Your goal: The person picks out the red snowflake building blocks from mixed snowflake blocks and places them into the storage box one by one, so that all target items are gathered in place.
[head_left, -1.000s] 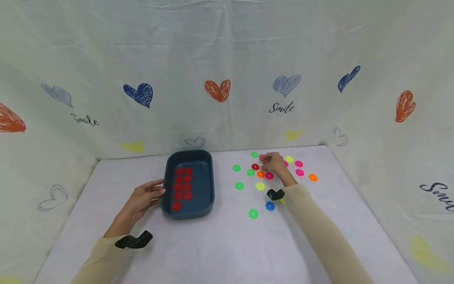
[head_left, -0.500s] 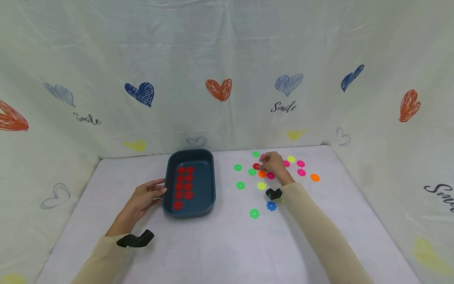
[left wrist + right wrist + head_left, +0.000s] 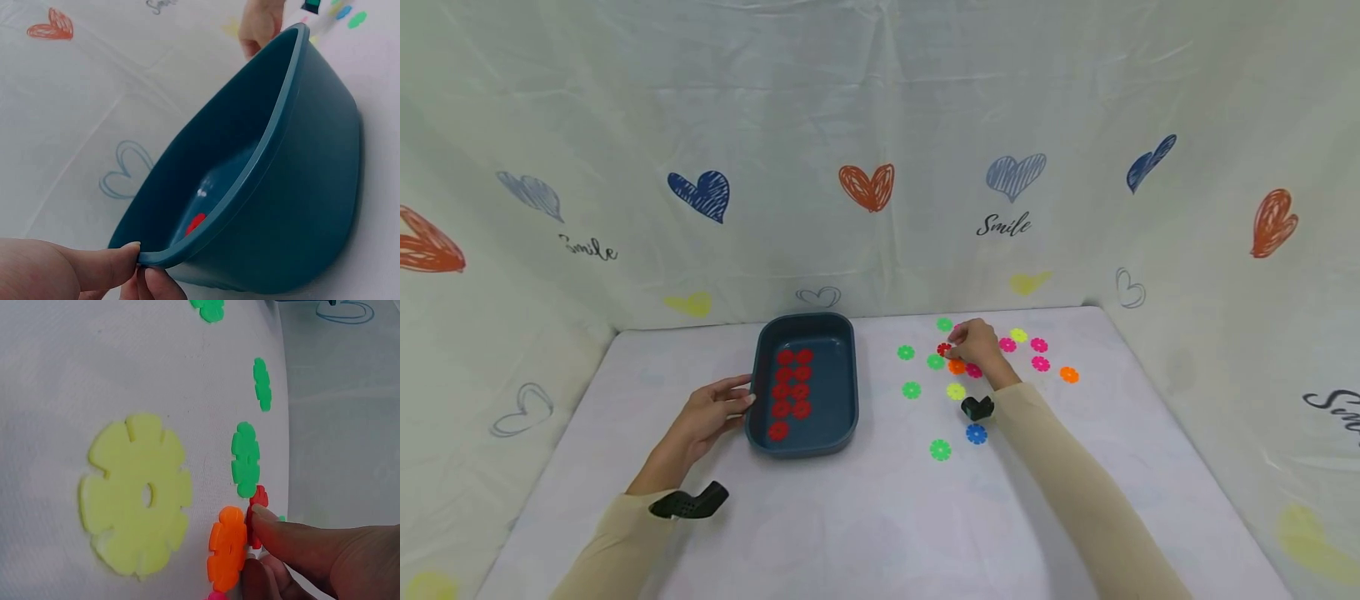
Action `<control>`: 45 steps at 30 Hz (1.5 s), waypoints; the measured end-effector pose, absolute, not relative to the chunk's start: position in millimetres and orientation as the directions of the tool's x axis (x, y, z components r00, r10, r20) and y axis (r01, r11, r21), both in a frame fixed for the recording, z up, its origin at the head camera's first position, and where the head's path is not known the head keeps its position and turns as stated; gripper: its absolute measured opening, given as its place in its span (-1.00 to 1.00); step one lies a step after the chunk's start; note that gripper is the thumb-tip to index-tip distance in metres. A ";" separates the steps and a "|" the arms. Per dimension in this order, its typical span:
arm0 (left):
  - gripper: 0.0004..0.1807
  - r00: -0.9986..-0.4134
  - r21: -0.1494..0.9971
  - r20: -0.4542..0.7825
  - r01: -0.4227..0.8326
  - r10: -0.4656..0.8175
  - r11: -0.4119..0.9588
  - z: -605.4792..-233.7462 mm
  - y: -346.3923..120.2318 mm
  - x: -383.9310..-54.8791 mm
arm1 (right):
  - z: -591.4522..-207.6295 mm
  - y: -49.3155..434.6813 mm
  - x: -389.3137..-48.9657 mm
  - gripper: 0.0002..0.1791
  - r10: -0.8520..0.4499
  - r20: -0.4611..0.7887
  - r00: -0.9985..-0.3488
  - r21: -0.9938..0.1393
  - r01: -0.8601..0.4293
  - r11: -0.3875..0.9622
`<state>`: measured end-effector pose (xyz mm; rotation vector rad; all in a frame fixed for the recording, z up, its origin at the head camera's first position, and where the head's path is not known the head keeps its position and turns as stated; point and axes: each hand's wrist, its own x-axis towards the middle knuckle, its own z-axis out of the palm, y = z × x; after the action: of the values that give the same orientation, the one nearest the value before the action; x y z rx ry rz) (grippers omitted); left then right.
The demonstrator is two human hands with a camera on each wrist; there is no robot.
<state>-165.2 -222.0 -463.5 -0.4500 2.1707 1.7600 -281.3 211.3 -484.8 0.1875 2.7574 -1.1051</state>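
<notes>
My left hand [image 3: 709,417] pinches the left rim of a dark blue plastic tray [image 3: 842,417], thumb on top and fingers under the rim in the left wrist view. Several red flower-shaped discs [image 3: 781,392] lie inside the tray, towards its left side. At the back right of the table, my right hand [image 3: 979,343] pinches a single red flower-shaped disc [image 3: 259,495] between thumb and fingers. Close beside that disc lie a green disc [image 3: 245,459] and an orange disc [image 3: 227,549]. Part of the pinched disc is hidden behind the thumb.
Around the right hand lie more flower-shaped discs: a yellow disc [image 3: 956,392], a blue disc [image 3: 976,433], pink discs such as the pink disc [image 3: 1041,363], and several green ones. A printed curtain [image 3: 760,125] hangs behind the white table [image 3: 850,525].
My right hand's fingertips have moved slightly left onto the red disc and now pinch it. The left hand keeps its hold on the tray rim. The head view has shifted a little.
</notes>
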 end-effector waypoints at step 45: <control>-0.37 -0.907 0.892 -0.419 -0.418 -0.033 0.174 -461.7 -222.2 -164.7 | -483.8 200.2 -291.4 -0.71 -0.003 -0.217 -0.976 -0.683 0.150 0.715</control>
<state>-164.7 -222.2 -461.7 -0.4304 2.1516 1.7907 -291.4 200.2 -483.8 0.1179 2.7179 -1.1081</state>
